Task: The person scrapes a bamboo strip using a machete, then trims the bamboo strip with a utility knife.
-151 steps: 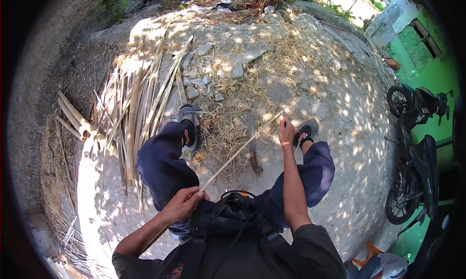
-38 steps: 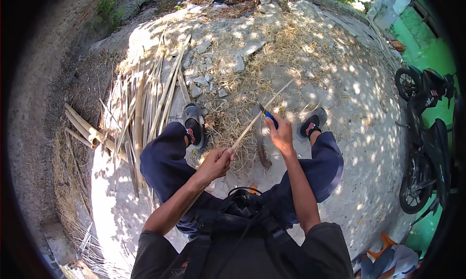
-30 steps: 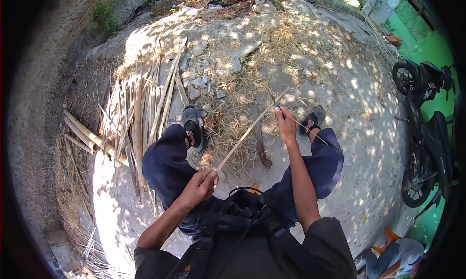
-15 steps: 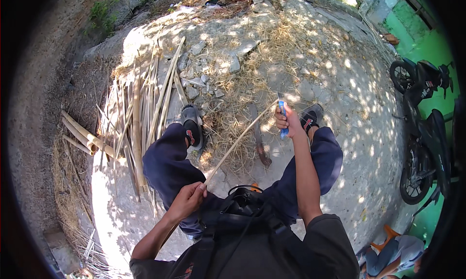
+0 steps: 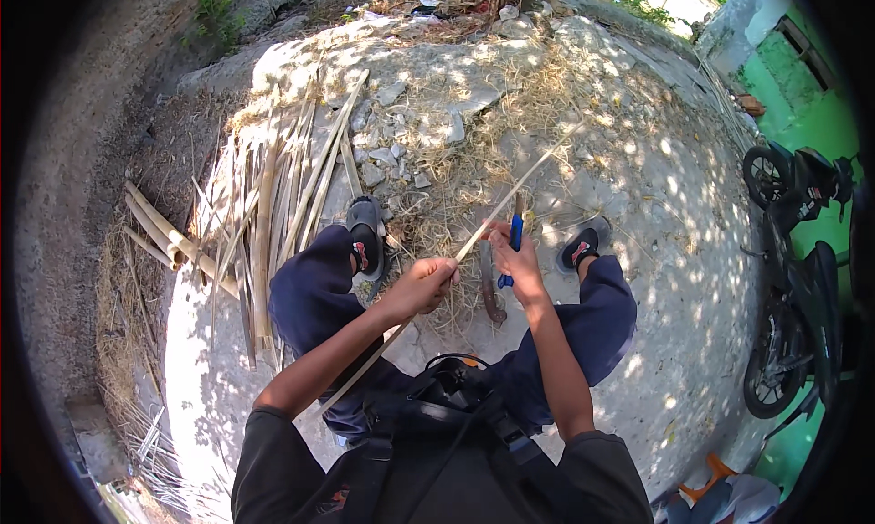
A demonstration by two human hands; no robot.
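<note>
A long, thin bamboo strip (image 5: 538, 167) runs slantwise from near my left thigh up over the straw-littered ground. My left hand (image 5: 424, 287) is closed around its middle, with the lower end passing beneath my left forearm. Just to the right, my right hand (image 5: 518, 262) grips a blue-handled knife (image 5: 516, 232), its blade pointing away from me. The fingertips of that hand are close to the strip; whether they touch it I cannot tell. On the ground between my feet lies a long-bladed tool with a brown handle (image 5: 494, 305), partly hidden behind the strip and my right hand.
Split bamboo strips (image 5: 314, 178) lie piled at the left, beside several thicker bamboo poles (image 5: 169, 237). Broken stones (image 5: 392, 155) and straw shavings (image 5: 447, 205) cover ground ahead. A black motorcycle (image 5: 788, 296) stands at the right. A seated person (image 5: 743, 501) is at the lower right.
My left hand has moved forward and right along with the strip, whose far end now reaches farther out. My right hand with the knife has come back nearer my left hand.
</note>
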